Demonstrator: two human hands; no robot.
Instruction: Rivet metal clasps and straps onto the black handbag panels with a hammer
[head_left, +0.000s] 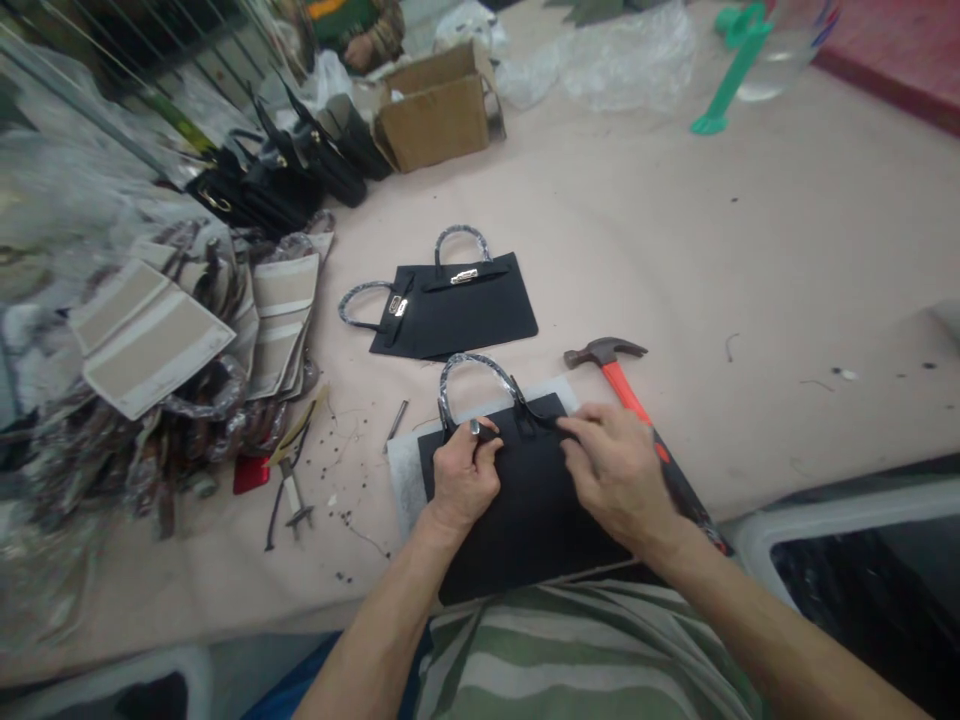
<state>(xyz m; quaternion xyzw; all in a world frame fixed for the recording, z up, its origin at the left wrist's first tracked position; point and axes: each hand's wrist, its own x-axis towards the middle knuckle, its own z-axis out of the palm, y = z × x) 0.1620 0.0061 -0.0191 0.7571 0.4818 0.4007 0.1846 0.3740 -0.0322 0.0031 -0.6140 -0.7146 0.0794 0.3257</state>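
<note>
A black handbag panel (pixel 529 510) lies at the table's near edge on a pale sheet (pixel 406 480). Its arched handle (pixel 474 360), wrapped in clear film, points away from me. My left hand (pixel 466 478) is closed around a short black strap near the handle's left foot, with a small silvery piece showing at the fingers. On the right, my right hand (pixel 616 470) pinches the end of another black strap (pixel 536 414) and lifts it off the panel. Beside that hand lies a claw hammer (pixel 628 390) with a red and black grip.
Two finished-looking black panels with handles (pixel 465 312) overlap farther back. Left are piled beige-backed pieces (pixel 154 335), a metal punch rod (pixel 397 420), a soldering-iron-like tool (pixel 291 497) and scraps. Black bags (pixel 285 165), a cardboard box (pixel 435 115) and another person's hand (pixel 360 50) are behind.
</note>
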